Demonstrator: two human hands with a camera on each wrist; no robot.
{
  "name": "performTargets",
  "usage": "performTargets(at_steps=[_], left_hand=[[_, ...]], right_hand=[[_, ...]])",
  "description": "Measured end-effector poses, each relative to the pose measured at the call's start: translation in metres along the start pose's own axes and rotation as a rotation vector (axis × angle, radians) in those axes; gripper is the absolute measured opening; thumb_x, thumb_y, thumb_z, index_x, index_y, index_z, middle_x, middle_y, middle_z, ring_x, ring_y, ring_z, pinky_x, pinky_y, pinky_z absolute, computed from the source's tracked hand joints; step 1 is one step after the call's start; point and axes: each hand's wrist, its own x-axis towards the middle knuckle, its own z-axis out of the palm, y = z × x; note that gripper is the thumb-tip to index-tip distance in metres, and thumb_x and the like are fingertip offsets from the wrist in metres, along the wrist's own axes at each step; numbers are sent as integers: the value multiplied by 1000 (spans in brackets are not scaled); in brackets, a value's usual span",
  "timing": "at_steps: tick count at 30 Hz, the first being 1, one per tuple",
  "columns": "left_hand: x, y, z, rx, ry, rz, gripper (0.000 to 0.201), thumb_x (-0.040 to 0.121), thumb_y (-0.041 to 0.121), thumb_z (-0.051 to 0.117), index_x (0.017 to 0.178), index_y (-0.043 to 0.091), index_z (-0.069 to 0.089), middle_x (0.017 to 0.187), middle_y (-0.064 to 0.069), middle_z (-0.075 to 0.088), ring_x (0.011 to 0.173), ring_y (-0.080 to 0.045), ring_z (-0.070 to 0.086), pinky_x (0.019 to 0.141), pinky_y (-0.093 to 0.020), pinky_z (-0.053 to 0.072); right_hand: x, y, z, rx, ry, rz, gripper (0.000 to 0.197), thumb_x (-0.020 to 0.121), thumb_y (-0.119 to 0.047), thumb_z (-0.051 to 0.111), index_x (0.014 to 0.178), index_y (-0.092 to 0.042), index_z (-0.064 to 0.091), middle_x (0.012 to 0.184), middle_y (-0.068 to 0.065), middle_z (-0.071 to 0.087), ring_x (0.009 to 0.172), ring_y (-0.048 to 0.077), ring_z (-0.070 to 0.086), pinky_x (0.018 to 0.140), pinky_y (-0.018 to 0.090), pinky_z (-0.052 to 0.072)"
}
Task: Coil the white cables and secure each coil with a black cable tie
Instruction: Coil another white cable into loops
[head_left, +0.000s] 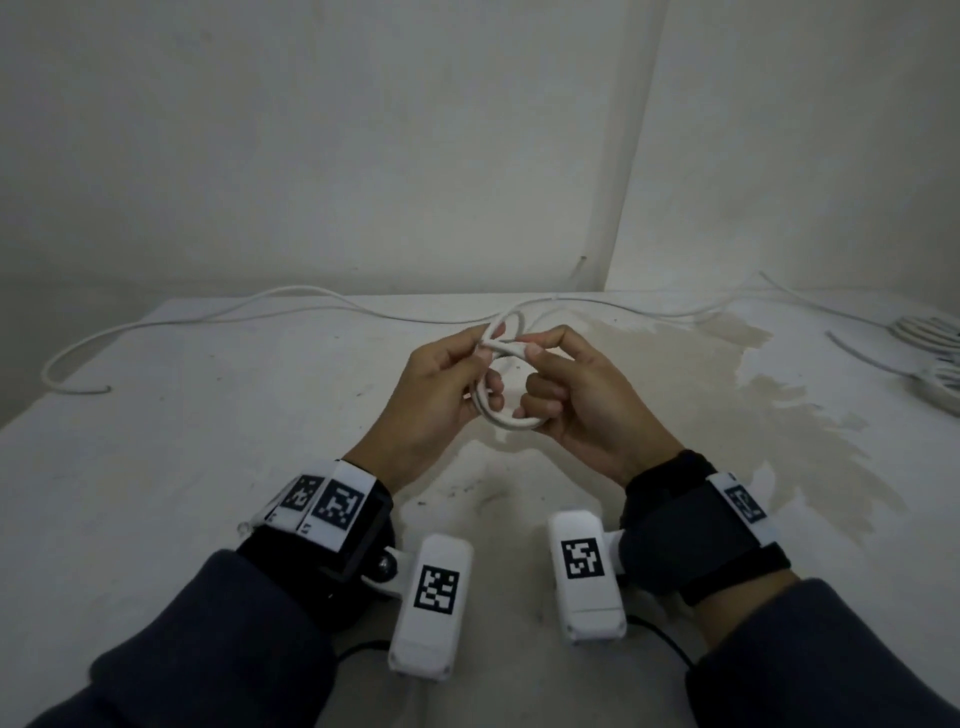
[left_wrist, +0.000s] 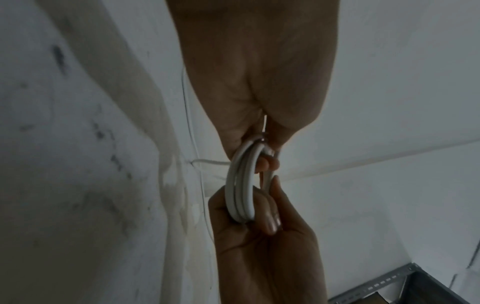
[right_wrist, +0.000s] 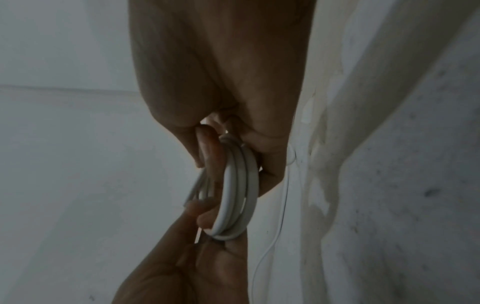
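Both hands hold a small coil of white cable (head_left: 506, 415) above the middle of the table. My left hand (head_left: 457, 379) pinches the top of the coil and curls fingers round its left side. My right hand (head_left: 556, 389) pinches the same top strand and hooks fingers through the loop. The left wrist view shows the coil (left_wrist: 240, 189) as about three turns between the left hand (left_wrist: 249, 127) and the right hand (left_wrist: 262, 222). In the right wrist view the coil (right_wrist: 237, 189) runs between both palms. No black cable tie is visible.
The cable's loose length (head_left: 218, 312) trails over the white table (head_left: 208, 493) to a free end at the far left. More coiled white cable (head_left: 930, 332) lies at the right edge. A brownish stain (head_left: 727, 395) marks the right half. Walls stand close behind.
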Motion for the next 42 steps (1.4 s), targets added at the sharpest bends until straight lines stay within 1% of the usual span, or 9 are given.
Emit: performTargets(at_steps=[4, 8, 12, 17, 20, 23, 29, 36, 42], left_hand=[[0, 3, 2, -5, -61, 5, 31, 94, -7, 39, 105, 4, 67, 87, -15, 46, 54, -8, 38, 53, -22, 41], [-1, 1, 2, 154, -2, 72, 19, 96, 18, 55, 101, 13, 72, 61, 3, 45, 49, -7, 38, 53, -23, 38], [2, 6, -4, 374, 29, 151, 21, 96, 18, 55, 107, 10, 70, 47, 14, 48, 46, -3, 40, 50, -18, 38], [6, 14, -9, 656, -14, 328, 19, 93, 17, 60, 105, 9, 73, 66, 25, 62, 58, 12, 52, 60, -6, 35], [8, 15, -9, 624, 74, 375, 17, 93, 16, 60, 100, 7, 72, 57, 27, 59, 54, 13, 51, 58, -4, 33], [8, 18, -5, 518, 193, 405, 12, 93, 16, 59, 97, 12, 70, 65, 20, 60, 54, 8, 52, 59, -9, 39], [7, 22, -9, 198, 271, 272, 17, 97, 19, 53, 101, 10, 67, 48, 16, 45, 47, -2, 38, 49, -17, 38], [3, 15, -1, 156, 231, 193, 14, 97, 20, 53, 96, 13, 65, 47, 16, 42, 46, -3, 37, 48, -16, 38], [1, 22, 1, 211, 188, 223, 16, 98, 22, 51, 95, 16, 66, 61, 10, 51, 50, -3, 42, 50, -18, 39]], right_hand=[[-3, -2, 2, -69, -44, -31, 13, 99, -5, 44, 89, -11, 48, 43, -11, 39, 40, 6, 26, 60, 30, 26], [-6, -1, 3, -123, -75, -62, 13, 97, -8, 50, 104, -15, 42, 45, -11, 42, 42, 8, 31, 62, 32, 34], [-4, -1, -2, -369, -59, -147, 33, 95, -22, 57, 124, -33, 46, 65, 3, 60, 60, 17, 57, 68, 32, 52], [0, -10, -18, -753, 112, -411, 11, 91, -30, 64, 86, -31, 74, 76, -18, 69, 70, 8, 55, 71, 26, 42], [-1, -14, -16, -697, 113, -493, 11, 86, -28, 68, 85, -22, 77, 84, -9, 72, 83, 4, 62, 79, 20, 44], [-3, -12, -7, -451, 67, -445, 15, 90, -16, 64, 97, -8, 75, 90, 4, 74, 82, 13, 66, 81, 26, 53], [-2, 0, 7, -220, -66, -271, 30, 96, -11, 55, 125, -15, 59, 102, 11, 74, 101, 22, 69, 89, 33, 55], [-6, -7, 6, 20, -238, -2, 25, 98, -8, 37, 97, -3, 61, 77, 7, 66, 89, 25, 63, 87, 31, 48], [-10, -10, 5, 133, -406, 138, 28, 89, -20, 42, 96, -8, 66, 71, 3, 60, 86, 20, 59, 78, 32, 44]])
